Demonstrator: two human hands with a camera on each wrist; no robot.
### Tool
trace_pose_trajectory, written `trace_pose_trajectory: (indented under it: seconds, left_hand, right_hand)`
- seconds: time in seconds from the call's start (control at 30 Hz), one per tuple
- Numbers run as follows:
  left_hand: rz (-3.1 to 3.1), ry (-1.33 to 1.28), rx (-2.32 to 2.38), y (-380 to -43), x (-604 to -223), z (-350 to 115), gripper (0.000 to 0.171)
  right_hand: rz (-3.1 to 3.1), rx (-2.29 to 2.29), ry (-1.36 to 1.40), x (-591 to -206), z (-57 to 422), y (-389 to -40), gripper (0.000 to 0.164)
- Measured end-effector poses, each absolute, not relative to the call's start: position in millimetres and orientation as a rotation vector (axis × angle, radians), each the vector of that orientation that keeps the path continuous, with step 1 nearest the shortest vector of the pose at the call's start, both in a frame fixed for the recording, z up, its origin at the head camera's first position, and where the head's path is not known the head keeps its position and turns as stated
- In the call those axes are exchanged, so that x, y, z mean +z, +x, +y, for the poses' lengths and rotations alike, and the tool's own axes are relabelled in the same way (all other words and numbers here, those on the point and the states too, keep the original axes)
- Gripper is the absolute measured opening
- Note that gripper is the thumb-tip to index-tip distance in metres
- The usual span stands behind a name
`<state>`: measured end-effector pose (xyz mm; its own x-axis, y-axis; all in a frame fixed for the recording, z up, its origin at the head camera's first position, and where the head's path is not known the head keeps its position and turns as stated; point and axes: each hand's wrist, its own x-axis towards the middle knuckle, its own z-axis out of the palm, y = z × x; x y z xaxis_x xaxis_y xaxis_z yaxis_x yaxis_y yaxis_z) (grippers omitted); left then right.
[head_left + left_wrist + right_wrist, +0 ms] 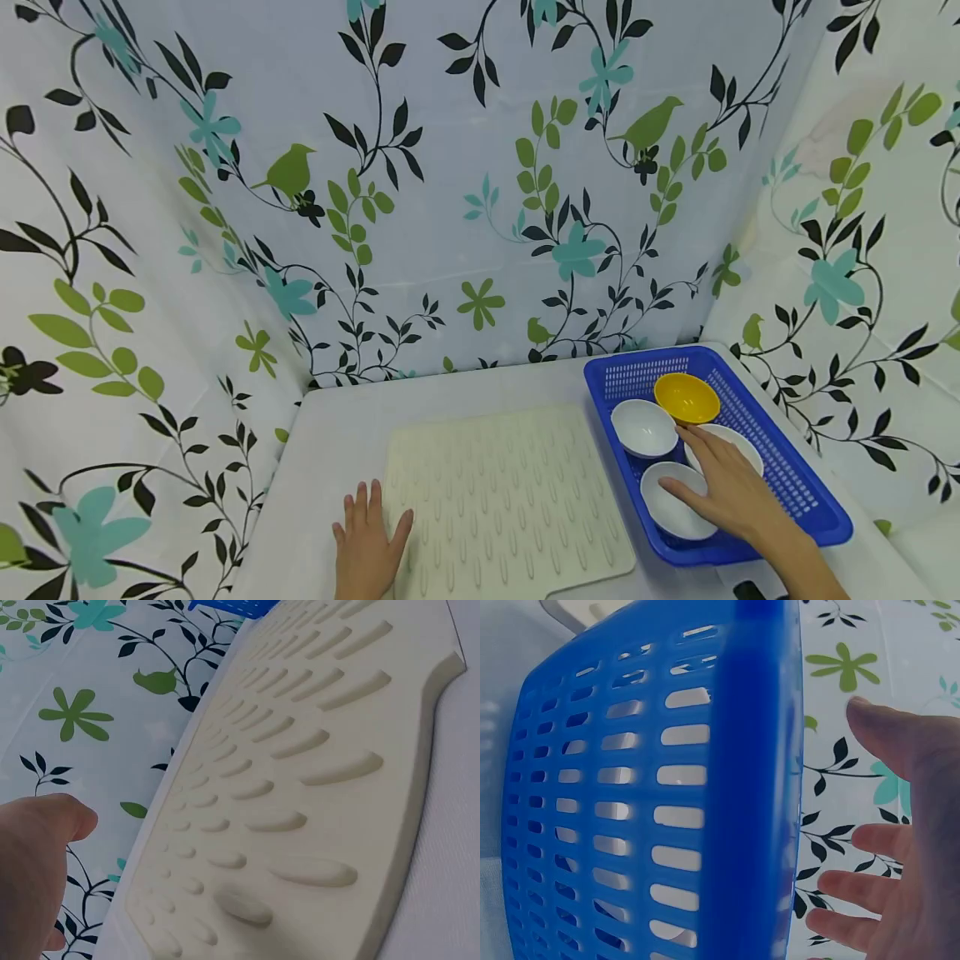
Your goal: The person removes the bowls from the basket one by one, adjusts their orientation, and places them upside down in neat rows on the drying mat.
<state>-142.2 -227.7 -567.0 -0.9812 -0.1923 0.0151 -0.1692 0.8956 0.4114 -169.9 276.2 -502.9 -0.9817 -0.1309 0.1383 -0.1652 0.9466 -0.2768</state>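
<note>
My right hand [722, 483] is over the blue plastic basket [806, 508], its fingers extended and its thumb apart. Beneath and beside it are a yellow bowl [687, 398] and white bowls: one at the left [643, 427], one at the front [675, 508], and one partly hidden by the hand [738, 442]. Whether the fingertips touch a bowl cannot be told. In the right wrist view the fingers [855, 892] hold nothing. My left hand [367, 542], fingers straight, is at the left edge of a cream board with raised ridges [502, 500].
The board and basket stand side by side on a white table [330, 442]. A patterned curtain [420, 250] with leaves and birds encloses the back and sides. A small black object [747, 590] lies at the front edge, near the right forearm.
</note>
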Motion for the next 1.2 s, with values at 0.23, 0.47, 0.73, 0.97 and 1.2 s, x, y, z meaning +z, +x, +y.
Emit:
trace_pose_trajectory:
  seconds: [0.23,0.47,0.73,0.97,1.2]
  left_hand:
    - [-3.053,0.383,-0.605,-142,-587,-242,0.081]
    - [-3.072,0.431,-0.600,-138,-595,-247,0.076]
    - [-3.082,0.457,-0.557,-132,-607,-246,0.067]
    - [-3.082,0.456,-0.495,-129,-606,-243,0.056]
    - [-3.072,0.429,-0.393,-126,-609,-243,0.048]
  right_hand:
    - [-3.027,0.432,0.293,-507,277,-171,0.103]
    - [-3.072,0.415,0.336,-511,277,-174,0.111]
    - [-3.107,0.444,0.388,-517,278,-173,0.117]
    - [-3.167,0.501,0.378,-525,277,-176,0.121]
    - [-3.216,0.510,0.389,-531,276,-175,0.121]
